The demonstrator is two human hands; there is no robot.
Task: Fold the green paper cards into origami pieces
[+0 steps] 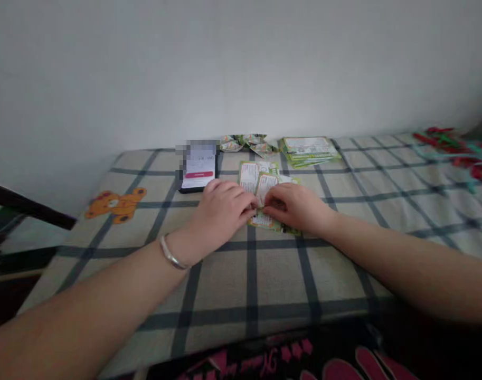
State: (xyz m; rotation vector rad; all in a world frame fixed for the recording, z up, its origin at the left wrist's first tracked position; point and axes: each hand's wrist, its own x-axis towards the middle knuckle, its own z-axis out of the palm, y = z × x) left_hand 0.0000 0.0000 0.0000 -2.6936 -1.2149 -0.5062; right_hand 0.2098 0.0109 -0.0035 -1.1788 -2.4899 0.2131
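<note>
Several green-and-white printed paper cards (pixel 248 177) lie overlapping on the table in front of me. My left hand (pixel 227 208), with a silver bangle on its wrist, is closed in a pinch at the left edge of a printed card (pixel 266 183). From the other side my right hand (pixel 298 208) pinches the same card, fingertips close to those of the left. The fingers partly cover the card, so its fold or shape there is hard to make out.
A phone (pixel 199 166) with a lit screen lies left of the cards. Along the wall are several folded paper pieces (pixel 248 142) and a card stack (pixel 310 150). A bear figure (pixel 116 205) is at left on the checked tablecloth (pixel 225 285); red and green items (pixel 454 145) lie far right.
</note>
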